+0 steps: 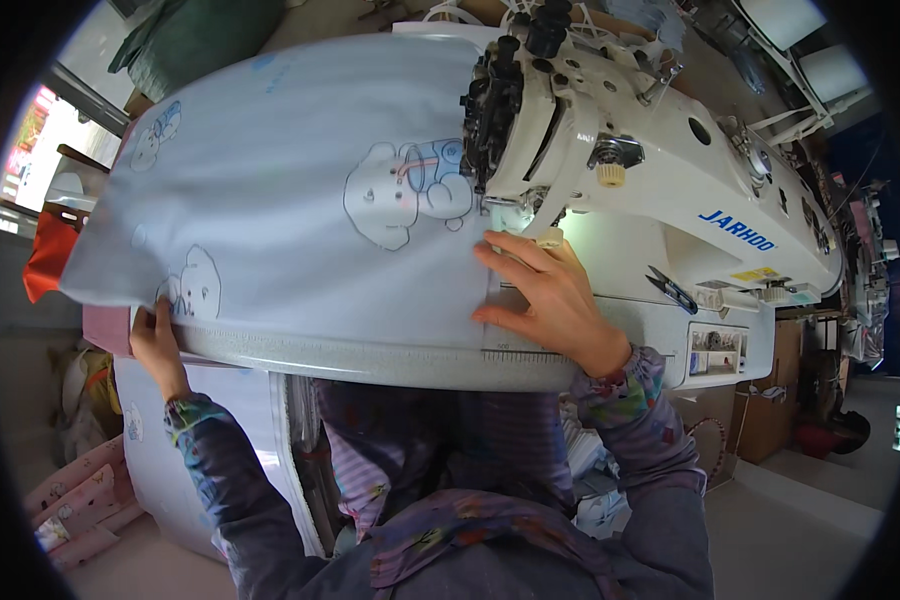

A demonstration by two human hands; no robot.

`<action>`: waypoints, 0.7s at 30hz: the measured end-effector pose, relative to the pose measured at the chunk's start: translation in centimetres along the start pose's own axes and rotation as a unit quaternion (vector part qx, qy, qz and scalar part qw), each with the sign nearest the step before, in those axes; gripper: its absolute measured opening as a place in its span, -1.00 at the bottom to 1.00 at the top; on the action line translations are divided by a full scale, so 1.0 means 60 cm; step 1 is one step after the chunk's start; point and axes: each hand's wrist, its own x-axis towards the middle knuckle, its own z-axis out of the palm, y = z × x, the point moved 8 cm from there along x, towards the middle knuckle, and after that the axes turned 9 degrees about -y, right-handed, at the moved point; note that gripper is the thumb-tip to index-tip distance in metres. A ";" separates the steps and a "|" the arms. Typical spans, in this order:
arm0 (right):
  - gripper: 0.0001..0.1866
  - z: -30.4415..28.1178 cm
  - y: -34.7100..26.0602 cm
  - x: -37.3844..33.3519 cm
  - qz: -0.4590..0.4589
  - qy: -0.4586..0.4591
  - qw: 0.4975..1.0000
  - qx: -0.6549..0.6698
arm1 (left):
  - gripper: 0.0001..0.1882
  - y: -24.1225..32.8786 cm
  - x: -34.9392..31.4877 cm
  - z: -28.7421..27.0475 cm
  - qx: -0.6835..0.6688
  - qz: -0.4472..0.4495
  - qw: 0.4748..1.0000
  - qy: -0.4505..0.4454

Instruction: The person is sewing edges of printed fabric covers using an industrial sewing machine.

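Observation:
A light blue fabric sheet [300, 200] printed with white cartoon dogs lies spread over the sewing table. Its right edge runs up to the needle area of a white sewing machine [660, 150]. At the sheet's near left corner, my left hand [158, 345] pinches the cloth edge between thumb and fingers. My right hand [550, 300] rests with fingers apart along the fabric's right edge, just in front of the lit presser-foot area. The needle and foot are mostly hidden behind the machine head and my fingers.
Thread snips [672, 290] lie on the machine bed, right of my hand. A ruler strip [370, 348] runs along the table's front edge. More printed light blue fabric [205, 400] hangs below on the left, near pink fabric rolls [85, 500]. An orange item [48, 255] sits at the far left.

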 end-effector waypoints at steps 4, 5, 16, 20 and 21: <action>-0.43 -0.005 0.006 -0.008 0.011 0.022 0.999 0.023 | -0.61 0.029 0.038 0.021 0.069 0.042 0.997 0.000; -0.49 -0.006 0.011 -0.012 0.024 0.034 0.998 0.037 | -0.60 0.035 0.043 0.025 0.069 0.056 0.996 0.004; -0.77 -0.080 0.142 -0.046 0.216 0.107 0.935 -0.260 | -0.59 0.039 0.044 0.036 0.049 0.033 0.998 -0.001; -0.78 -0.097 0.072 -0.080 0.204 0.168 0.930 -0.254 | -0.60 0.046 0.038 0.034 0.030 0.051 0.998 0.019; -0.78 -0.081 0.041 -0.083 0.173 0.169 0.950 -0.197 | -0.60 0.046 0.038 0.035 0.027 0.050 0.998 0.019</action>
